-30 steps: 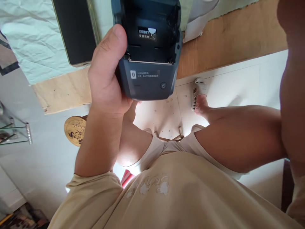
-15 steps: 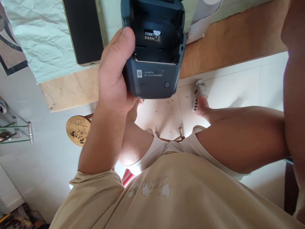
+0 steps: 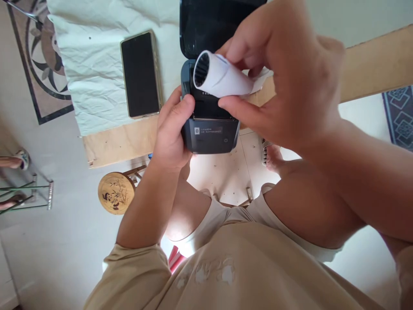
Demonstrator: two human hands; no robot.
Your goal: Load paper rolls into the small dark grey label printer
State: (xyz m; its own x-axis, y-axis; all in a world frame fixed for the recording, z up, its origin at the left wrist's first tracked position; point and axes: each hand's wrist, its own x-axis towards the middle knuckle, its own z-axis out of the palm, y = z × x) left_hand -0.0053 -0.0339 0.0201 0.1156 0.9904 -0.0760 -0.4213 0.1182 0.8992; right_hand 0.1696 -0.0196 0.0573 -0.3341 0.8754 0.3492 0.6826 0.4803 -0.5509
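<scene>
My left hand (image 3: 174, 129) grips a dark label printer (image 3: 209, 142) by its left side, thumb on the rim. The printer's lid (image 3: 196, 30) is swung up, and its roll bay lies exposed. Over that bay my right hand (image 3: 284, 82) pinches a white paper roll (image 3: 222, 77) between thumb and fingers. The roll is tilted, its hollow core facing left, and a loose paper end hangs at its right. Whether the roll touches the bay I cannot tell.
A phone (image 3: 141, 73) with a dark screen lies on the pale green cloth (image 3: 97, 56) left of the printer. The wooden table edge (image 3: 119, 144) runs below. On the floor are a round wooden stool (image 3: 116, 193) and, at far right, a patterned mat (image 3: 400, 116).
My right hand has come in from the right with the paper roll, now above the open bay. The printer appears lower and the view has shifted.
</scene>
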